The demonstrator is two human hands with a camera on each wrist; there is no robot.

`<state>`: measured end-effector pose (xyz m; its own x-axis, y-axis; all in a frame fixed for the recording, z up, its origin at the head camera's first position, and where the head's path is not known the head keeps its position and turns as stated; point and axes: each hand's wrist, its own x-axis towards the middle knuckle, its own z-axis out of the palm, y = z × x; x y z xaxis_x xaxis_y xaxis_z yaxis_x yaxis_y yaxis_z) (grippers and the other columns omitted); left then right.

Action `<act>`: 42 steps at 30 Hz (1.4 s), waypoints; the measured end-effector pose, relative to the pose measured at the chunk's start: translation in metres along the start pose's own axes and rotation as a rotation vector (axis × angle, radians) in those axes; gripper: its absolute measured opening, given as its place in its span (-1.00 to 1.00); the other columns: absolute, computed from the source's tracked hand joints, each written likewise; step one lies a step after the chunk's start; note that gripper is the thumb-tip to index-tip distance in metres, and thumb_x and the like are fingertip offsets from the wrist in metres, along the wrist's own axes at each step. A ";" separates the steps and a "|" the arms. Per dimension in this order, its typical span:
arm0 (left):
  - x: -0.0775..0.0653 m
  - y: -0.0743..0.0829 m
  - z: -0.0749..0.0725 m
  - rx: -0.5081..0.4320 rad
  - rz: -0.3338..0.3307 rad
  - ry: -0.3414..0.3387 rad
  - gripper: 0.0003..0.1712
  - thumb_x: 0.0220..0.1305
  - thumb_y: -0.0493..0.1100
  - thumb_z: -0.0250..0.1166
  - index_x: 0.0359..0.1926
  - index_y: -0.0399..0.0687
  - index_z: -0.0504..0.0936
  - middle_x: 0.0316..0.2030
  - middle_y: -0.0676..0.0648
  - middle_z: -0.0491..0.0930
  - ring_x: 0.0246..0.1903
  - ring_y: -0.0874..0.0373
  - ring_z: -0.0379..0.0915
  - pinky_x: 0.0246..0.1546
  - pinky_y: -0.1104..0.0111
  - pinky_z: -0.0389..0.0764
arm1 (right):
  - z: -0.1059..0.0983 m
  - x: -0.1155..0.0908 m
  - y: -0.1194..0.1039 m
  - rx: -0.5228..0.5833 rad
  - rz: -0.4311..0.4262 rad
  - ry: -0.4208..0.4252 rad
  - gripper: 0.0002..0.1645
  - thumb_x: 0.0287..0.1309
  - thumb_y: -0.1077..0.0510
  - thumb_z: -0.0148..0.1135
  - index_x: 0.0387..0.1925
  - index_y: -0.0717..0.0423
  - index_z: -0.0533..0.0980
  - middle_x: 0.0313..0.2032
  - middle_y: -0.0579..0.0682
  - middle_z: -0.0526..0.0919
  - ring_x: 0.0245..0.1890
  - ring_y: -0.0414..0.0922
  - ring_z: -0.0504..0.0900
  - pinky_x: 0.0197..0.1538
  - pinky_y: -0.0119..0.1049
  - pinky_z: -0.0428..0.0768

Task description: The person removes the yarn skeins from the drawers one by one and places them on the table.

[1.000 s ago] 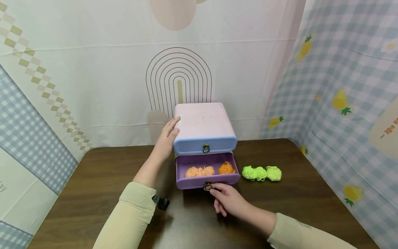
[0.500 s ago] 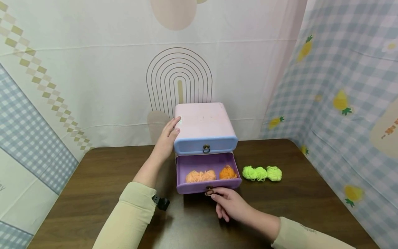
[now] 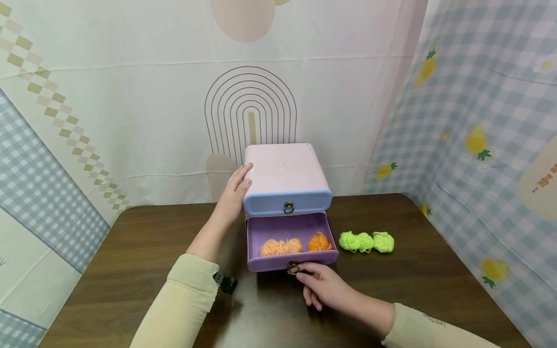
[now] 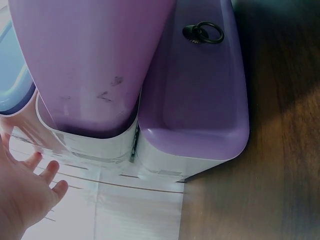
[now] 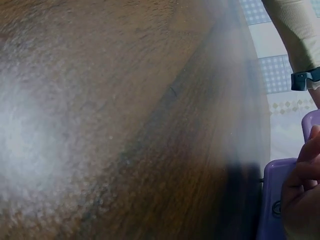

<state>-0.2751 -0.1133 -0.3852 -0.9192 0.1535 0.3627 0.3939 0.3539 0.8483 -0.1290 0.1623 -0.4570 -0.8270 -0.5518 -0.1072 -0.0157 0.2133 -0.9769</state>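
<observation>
A small drawer cabinet with a pink top (image 3: 283,166) stands on the table. Its blue top drawer (image 3: 265,205) is closed, while the purple drawer (image 3: 265,264) below is pulled out. My left hand (image 3: 232,198) rests against the cabinet's left side, fingers extended. At the purple drawer's front, my right hand (image 3: 324,287) pinches the ring pull (image 3: 294,269) between thumb and forefinger. Inside this drawer lie a peach yarn skein (image 3: 281,247) and an orange yarn ball (image 3: 319,241). The left wrist view shows another purple drawer (image 4: 200,95), closed, underneath.
Bright green yarn skeins (image 3: 357,241) lie on the wooden table (image 3: 143,261) just right of the cabinet. Behind hangs a white patterned cloth (image 3: 165,96); a checked cloth (image 3: 461,106) hangs along the right side.
Drawn by my right hand, the purple drawer has slid farther out toward me, with the peach and orange yarn in it. It has barely moved over the last half second. My left hand stays put.
</observation>
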 end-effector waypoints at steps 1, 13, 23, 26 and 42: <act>0.000 0.000 0.000 -0.001 0.000 0.000 -0.40 0.51 0.16 -0.10 0.50 0.27 0.23 0.54 -0.04 -0.03 0.51 -0.05 -0.18 0.42 -0.15 -0.10 | 0.000 0.000 0.000 -0.008 0.001 -0.001 -0.52 0.48 0.14 0.01 0.25 0.40 0.38 -0.70 -0.05 0.54 -0.83 -0.27 0.41 -0.70 -0.38 0.43; -0.001 0.001 0.000 0.004 0.000 -0.001 -0.40 0.51 0.16 -0.10 0.50 0.27 0.23 0.54 -0.04 -0.03 0.51 -0.04 -0.20 0.42 -0.16 -0.12 | -0.009 -0.006 0.001 -0.112 0.007 0.062 -0.60 0.44 0.11 0.10 0.13 0.33 0.49 -0.69 -0.02 0.54 -0.83 -0.21 0.41 -0.68 -0.29 0.48; -0.001 0.002 0.000 0.003 -0.011 -0.003 -0.39 0.50 0.17 -0.11 0.51 0.29 0.22 0.54 -0.03 -0.03 0.52 -0.05 -0.20 0.42 -0.17 -0.12 | -0.016 -0.012 -0.001 -0.115 0.004 0.086 -0.62 0.43 0.12 0.10 0.11 0.32 0.51 -0.69 -0.02 0.53 -0.82 -0.20 0.42 -0.64 -0.24 0.53; 0.000 0.001 0.000 0.003 -0.008 -0.003 -0.40 0.51 0.17 -0.11 0.50 0.28 0.22 0.54 -0.03 -0.03 0.51 -0.05 -0.19 0.42 -0.16 -0.12 | -0.018 -0.014 -0.003 -0.125 -0.006 0.090 -0.61 0.43 0.11 0.12 0.10 0.33 0.51 -0.69 -0.03 0.53 -0.81 -0.21 0.43 -0.66 -0.24 0.52; -0.001 0.001 0.000 -0.007 -0.001 0.002 -0.40 0.51 0.14 -0.10 0.51 0.24 0.23 0.54 -0.04 -0.03 0.51 -0.05 -0.19 0.42 -0.14 -0.12 | -0.034 -0.024 -0.035 -0.211 -0.122 0.191 -0.68 0.41 0.02 0.15 0.04 0.10 0.60 -0.69 -0.02 0.52 -0.80 -0.22 0.41 -0.72 -0.17 0.49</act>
<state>-0.2738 -0.1127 -0.3850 -0.9196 0.1515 0.3625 0.3929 0.3478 0.8513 -0.1274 0.1952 -0.4138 -0.9022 -0.4265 0.0642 -0.2208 0.3287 -0.9182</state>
